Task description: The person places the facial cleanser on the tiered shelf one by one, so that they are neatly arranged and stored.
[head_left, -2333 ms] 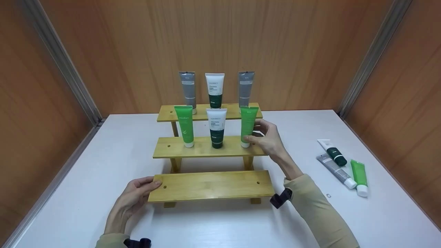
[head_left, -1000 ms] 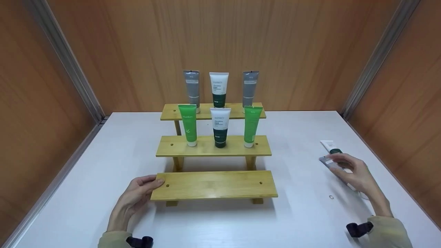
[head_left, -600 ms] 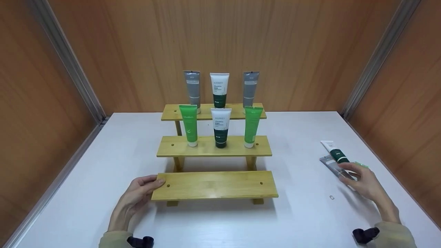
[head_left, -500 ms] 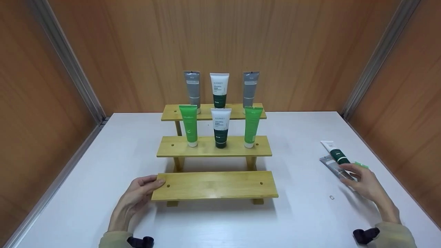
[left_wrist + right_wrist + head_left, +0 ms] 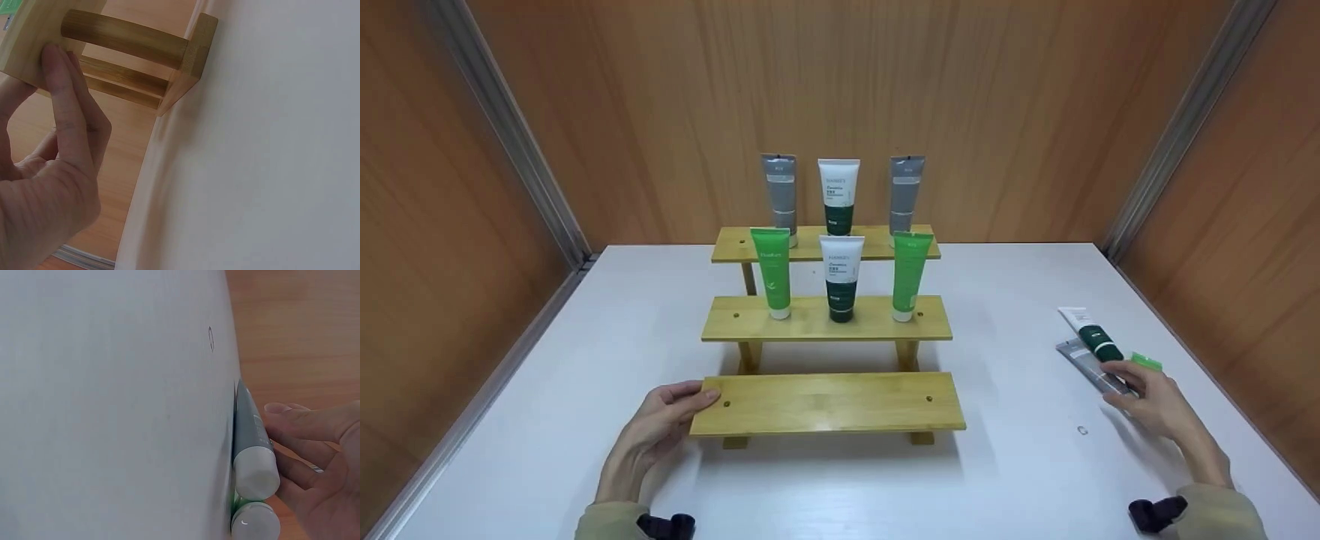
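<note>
A three-tier wooden display stand (image 5: 825, 409) stands in the middle of the table. My left hand (image 5: 656, 427) pinches the left end of its lowest shelf, thumb on top; the left wrist view shows fingers under the board. At the right, my right hand (image 5: 1151, 397) is over the cap end of a grey squeeze tube (image 5: 1087, 364), fingers and thumb parted around it. In the right wrist view the thumb (image 5: 292, 419) stands off the grey tube. A white and dark green tube (image 5: 1095, 337) and a green tube (image 5: 1146, 361), partly hidden by the hand, lie beside it.
On the middle shelf (image 5: 802, 330) stand two green tubes (image 5: 911, 274) with a white and dark green one (image 5: 841, 277) between. The top shelf (image 5: 870, 244) bears two grey tubes (image 5: 781, 191) around a white one (image 5: 838, 195). A small ring (image 5: 1082, 430) lies on the table.
My right hand has let go of the green tube on the middle shelf and moved right to the lying tubes, then slid slightly toward the grey tube's cap. My left hand keeps its hold.
</note>
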Available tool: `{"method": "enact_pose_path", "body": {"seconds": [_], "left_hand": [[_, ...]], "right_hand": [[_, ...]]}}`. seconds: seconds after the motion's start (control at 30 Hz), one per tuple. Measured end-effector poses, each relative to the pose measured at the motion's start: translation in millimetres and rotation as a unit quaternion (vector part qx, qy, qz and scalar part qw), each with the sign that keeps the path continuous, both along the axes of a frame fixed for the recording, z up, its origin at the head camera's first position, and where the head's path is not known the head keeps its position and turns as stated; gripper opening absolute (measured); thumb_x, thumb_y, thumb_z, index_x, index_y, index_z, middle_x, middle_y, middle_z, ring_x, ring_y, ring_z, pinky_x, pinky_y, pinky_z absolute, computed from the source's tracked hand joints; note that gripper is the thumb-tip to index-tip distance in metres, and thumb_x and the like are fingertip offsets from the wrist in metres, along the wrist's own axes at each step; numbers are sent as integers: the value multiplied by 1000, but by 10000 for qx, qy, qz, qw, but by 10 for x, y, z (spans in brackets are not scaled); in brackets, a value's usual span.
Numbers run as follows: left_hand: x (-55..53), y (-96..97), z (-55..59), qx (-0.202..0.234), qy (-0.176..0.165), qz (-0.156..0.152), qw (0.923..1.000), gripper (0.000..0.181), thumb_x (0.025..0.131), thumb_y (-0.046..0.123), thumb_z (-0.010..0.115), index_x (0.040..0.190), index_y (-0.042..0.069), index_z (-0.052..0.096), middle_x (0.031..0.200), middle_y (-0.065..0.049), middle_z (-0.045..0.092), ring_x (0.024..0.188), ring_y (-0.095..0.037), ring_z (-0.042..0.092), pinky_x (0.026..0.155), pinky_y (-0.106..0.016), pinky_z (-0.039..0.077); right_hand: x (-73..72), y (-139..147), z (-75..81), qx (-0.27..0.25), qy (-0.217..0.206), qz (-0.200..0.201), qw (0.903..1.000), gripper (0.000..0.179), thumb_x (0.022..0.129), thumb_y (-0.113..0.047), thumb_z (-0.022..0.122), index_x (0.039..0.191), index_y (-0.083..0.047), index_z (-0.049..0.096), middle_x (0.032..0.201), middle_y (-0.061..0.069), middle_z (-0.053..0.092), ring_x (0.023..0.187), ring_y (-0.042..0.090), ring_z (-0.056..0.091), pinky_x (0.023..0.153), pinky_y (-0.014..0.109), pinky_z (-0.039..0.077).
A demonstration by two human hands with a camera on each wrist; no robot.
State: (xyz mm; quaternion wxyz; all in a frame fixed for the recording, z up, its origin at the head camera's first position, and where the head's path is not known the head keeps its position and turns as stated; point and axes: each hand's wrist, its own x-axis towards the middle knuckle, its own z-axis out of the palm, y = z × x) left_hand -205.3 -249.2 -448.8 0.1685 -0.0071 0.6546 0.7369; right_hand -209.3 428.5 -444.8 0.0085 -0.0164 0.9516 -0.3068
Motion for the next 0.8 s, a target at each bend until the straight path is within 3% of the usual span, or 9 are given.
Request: {"method": "enact_pose_path", "body": {"seconds": [0.2, 0.47, 0.67, 0.8], "left_hand": [[0, 2, 6, 22, -27, 22, 10000, 49, 97, 13, 67, 137, -10, 50, 104, 1, 75, 97, -10, 74, 88, -20, 61], [4, 4, 8, 31, -32, 42, 10000, 48, 97, 13, 67, 136, -9, 51, 105, 1, 74, 98, -10, 73, 89, -19, 60], [-1, 10, -2, -27, -35, 62, 10000, 49, 97, 14, 67, 136, -10, 50, 105, 1, 74, 97, -11, 74, 88, -20, 61], [-3, 11, 2, -9, -69, 79, 9999, 47, 97, 13, 67, 134, -9, 52, 104, 1, 75, 97, -11, 74, 88, -21, 61]], "right_hand": [[3, -7, 2, -31, -59, 20, 10000, 54, 92, -7, 69, 140, 8, 49, 141, 40, 48, 133, 58, 44, 74, 2, 40], [8, -2, 17, 49, -173, -64, 9998, 51, 92, -7, 70, 138, 6, 53, 140, 40, 48, 131, 57, 47, 76, 15, 45], [7, -9, 5, -136, -76, -97, 9998, 44, 92, -6, 70, 134, 5, 59, 135, 36, 57, 127, 52, 54, 72, 5, 44], [6, -17, 5, -224, -51, -173, 9996, 40, 93, -10, 70, 130, 2, 63, 130, 32, 63, 123, 49, 60, 73, 5, 45]]}}
